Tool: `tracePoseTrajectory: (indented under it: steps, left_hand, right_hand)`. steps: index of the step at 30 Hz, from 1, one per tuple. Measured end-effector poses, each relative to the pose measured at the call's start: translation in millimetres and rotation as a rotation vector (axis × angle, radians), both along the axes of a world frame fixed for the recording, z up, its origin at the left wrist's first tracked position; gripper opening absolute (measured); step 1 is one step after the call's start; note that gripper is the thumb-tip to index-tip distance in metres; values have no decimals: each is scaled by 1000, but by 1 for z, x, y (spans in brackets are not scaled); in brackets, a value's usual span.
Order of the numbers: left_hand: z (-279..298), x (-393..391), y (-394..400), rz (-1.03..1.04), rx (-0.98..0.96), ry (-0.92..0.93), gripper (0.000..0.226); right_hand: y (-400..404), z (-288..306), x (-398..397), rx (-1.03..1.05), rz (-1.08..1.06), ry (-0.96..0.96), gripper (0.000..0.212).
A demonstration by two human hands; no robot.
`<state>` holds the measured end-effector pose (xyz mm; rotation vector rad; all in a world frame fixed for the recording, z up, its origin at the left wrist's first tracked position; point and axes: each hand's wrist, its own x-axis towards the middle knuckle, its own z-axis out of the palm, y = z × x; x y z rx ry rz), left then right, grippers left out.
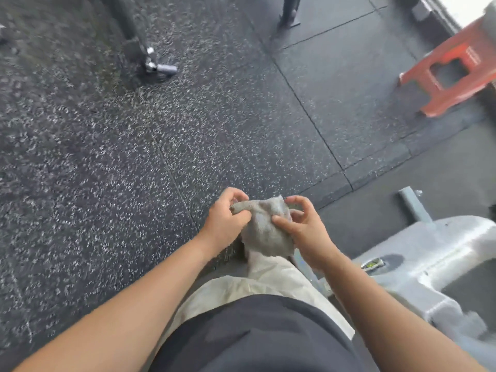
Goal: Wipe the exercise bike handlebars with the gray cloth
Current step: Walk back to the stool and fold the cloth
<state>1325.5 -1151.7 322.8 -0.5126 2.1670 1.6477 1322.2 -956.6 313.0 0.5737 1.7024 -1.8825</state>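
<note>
The person stands looking down at both hands, which hold a small gray terry cloth (264, 229) out in front of the waist, above the dark speckled rubber floor (134, 157). The left hand (225, 218) pinches a rolled upper corner of the cloth between thumb and curled fingers, while the right hand (300, 224) presses its thumb on the cloth's right side, the other fingers bent loosely behind it. The cloth hangs between the two hands, its ragged lower edge falling over a light beige trouser leg (268, 280), with a dark shirt hem (255, 331) nearer the camera. To the near right sits a pale gray moulded machine base (429, 264) with a metal bar (414, 206) rising beyond it; no handlebars show here. Far right, an orange-red plastic stool (451, 76) stands on the floor tiles. Far left, a dark post (134, 28) comes down to a silver fitting (161, 67) on the floor.
</note>
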Motion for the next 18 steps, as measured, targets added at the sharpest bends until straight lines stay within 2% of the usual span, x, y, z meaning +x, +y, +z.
tracePoseTrajectory:
  steps: [4,8,12,15,18]
  left_hand:
    - [4,-86,24,24,221,-36,53]
    - [10,-166,40,-136,162,-10,76]
    - [14,-249,55,-203,173,-58,67]
    - [12,-316,69,-240,215,-135,49]
    - [10,-390,84,-326,260,-196,43]
  right_hand:
    - [17,6,-69,40,-75,66,35]
    - [41,15,-136,2,-120,37,32]
    - [62,23,-204,56,-123,29,30]
    - [73,24,-258,66,-200,24,34]
    - [83,27,-315,84,-312,35,37]
